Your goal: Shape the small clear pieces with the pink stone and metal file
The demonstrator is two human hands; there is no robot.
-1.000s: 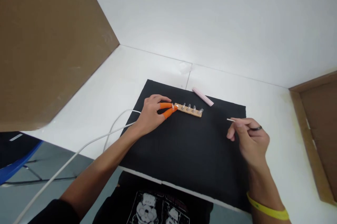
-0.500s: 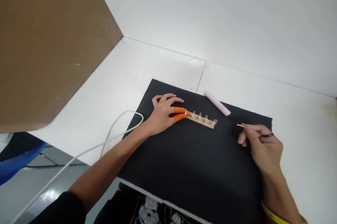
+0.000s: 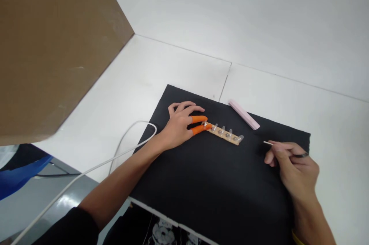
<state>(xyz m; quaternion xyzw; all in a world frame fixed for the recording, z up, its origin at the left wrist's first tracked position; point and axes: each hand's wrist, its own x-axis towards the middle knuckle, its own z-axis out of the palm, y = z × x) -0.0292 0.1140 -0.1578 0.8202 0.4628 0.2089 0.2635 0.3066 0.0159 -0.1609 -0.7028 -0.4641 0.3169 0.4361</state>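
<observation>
My left hand (image 3: pixel 183 124) rests on the black mat with orange finger cots on its thumb and index finger. These two fingertips sit around a clear nail tip (image 3: pixel 205 124) at the left end of a narrow tan strip (image 3: pixel 220 134). Several other clear nail tips stand along this strip. To the right, my right hand (image 3: pixel 294 160) is raised over the mat, with a thin white stick (image 3: pixel 268 143) pinched between thumb and index finger. Its short visible end points left, toward the strip; the rest is hidden in the hand.
A pink bar-shaped block (image 3: pixel 244 114) lies at the far edge of the black mat (image 3: pixel 213 183). A white cable (image 3: pixel 115 156) loops over the white table (image 3: pixel 184 66) by my left forearm. A brown panel (image 3: pixel 57 45) rises at the left.
The view has shifted slightly. My left thumb and index finger are a little farther apart, and the nail tip between them shows more clearly. My right hand still holds the white stick.
</observation>
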